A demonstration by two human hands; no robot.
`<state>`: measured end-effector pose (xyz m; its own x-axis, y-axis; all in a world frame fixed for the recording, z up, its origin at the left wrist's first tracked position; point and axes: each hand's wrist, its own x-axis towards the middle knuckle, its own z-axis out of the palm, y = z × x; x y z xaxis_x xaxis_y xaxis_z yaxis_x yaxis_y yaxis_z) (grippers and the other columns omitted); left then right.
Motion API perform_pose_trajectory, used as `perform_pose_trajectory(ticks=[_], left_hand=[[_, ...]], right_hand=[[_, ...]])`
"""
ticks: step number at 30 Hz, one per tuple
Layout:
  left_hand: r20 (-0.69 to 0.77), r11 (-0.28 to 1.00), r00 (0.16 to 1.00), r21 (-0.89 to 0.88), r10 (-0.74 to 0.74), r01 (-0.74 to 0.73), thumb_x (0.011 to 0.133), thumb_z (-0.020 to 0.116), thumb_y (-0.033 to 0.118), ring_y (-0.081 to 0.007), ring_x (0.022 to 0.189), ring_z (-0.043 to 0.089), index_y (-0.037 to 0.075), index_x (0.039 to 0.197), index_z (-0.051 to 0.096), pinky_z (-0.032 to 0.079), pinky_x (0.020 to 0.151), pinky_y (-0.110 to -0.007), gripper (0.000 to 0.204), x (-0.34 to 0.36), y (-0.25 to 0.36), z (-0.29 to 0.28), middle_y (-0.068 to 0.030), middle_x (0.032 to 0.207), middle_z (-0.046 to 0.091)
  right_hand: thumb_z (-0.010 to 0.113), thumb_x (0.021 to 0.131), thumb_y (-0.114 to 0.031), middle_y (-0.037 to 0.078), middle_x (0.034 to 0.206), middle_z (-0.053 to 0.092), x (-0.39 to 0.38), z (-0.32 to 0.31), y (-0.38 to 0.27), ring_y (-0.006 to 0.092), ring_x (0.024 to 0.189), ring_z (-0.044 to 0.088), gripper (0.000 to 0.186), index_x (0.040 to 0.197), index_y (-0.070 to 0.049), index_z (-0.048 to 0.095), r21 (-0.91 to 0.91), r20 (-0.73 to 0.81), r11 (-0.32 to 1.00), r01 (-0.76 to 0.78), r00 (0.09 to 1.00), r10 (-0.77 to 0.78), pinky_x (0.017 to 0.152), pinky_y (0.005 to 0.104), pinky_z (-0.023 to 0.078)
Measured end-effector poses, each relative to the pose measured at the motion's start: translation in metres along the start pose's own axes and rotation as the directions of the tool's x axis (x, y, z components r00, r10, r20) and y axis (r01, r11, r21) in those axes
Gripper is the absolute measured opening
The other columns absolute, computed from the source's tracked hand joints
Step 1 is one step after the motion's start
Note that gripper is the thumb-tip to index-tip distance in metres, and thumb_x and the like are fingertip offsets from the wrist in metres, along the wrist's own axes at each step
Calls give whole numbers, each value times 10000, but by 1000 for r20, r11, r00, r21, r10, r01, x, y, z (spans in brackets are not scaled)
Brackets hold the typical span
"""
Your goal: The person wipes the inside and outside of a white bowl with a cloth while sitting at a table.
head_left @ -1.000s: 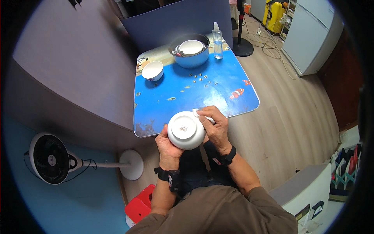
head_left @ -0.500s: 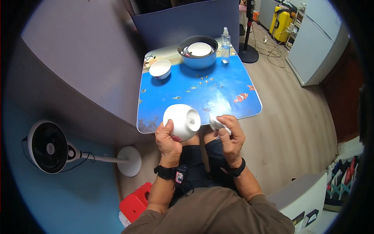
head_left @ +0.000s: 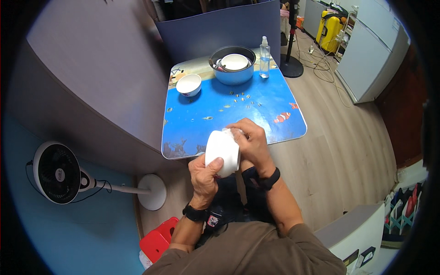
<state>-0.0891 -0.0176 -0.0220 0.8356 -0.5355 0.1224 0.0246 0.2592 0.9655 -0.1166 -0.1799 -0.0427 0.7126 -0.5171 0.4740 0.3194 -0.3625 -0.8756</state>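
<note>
A white bowl [head_left: 222, 151] is tipped on its side over the table's near edge, its outside toward me. My left hand [head_left: 204, 176] grips it from the lower left, thumb lying across its outer wall. At the bowl's upper right, my right hand [head_left: 251, 141] presses a white wad of tissue or cloth [head_left: 228, 131] against it; the fingers cover most of the wad. On the table's far left stands another white bowl [head_left: 188, 85], upright, with a coloured pattern low on its side.
The table [head_left: 183, 129] has a blue sea-and-fish top. Toward its back are a blue pot [head_left: 233, 77] holding bowls and utensils, and a clear spray bottle [head_left: 264, 59]. A white fan [head_left: 57, 173] and red stool [head_left: 158, 238] stand left; a fridge [head_left: 366, 55] is far right.
My right hand has moved up and left, bringing the wad from beside the bowl onto it. The held bowl has turned and shifted slightly right and down.
</note>
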Motion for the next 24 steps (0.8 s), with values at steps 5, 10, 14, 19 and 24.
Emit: perform_pose_trajectory(ticks=[5, 10, 14, 19, 24], left_hand=[[52, 1000, 999, 12, 16, -17, 893, 642, 236, -62, 590, 542, -63, 976, 702, 381, 501, -212, 316, 5, -3, -6, -40, 729, 664], [85, 999, 996, 22, -32, 30, 891, 638, 238, -56, 581, 537, -72, 977, 700, 378, 501, -212, 328, 10, -14, -11, -33, 711, 662], [93, 998, 993, -5, -70, 70, 892, 632, 214, -68, 628, 569, -82, 994, 692, 408, 538, -212, 319, 11, -12, -18, -49, 743, 674], [-84, 924, 996, -382, -4, -28, 886, 657, 199, -146, 713, 650, -74, 1033, 661, 506, 635, -249, 310, 31, -4, -14, -90, 873, 697], [-83, 943, 996, -333, -23, -6, 876, 670, 191, -165, 713, 664, -74, 1028, 660, 525, 646, -267, 306, 29, -12, -17, -106, 879, 704]], right_hand=[[578, 931, -102, 55, 901, 684, -25, -5, 31, 114, 798, 609, 178, 981, 24, 693, 333, 38, 894, -299, 952, 305, 717, 263, 492], [604, 970, -184, 35, 895, 662, -47, -1, 30, 68, 777, 580, 209, 1038, 12, 630, 569, 19, 768, -294, 938, 345, 697, 219, 475], [565, 980, -160, 21, 827, 630, -64, -5, 24, 69, 740, 573, 176, 983, 7, 620, 448, 23, 811, -376, 912, 411, 658, 222, 469], [573, 957, -167, 47, 707, 607, -100, 19, 28, 106, 558, 565, 166, 1006, -12, 605, 321, 229, 913, -252, 956, 183, 516, 230, 448], [561, 952, -110, 92, 791, 638, -82, -2, 45, 111, 577, 571, 198, 1095, 24, 593, 634, -84, 700, -329, 870, 485, 536, 239, 472]])
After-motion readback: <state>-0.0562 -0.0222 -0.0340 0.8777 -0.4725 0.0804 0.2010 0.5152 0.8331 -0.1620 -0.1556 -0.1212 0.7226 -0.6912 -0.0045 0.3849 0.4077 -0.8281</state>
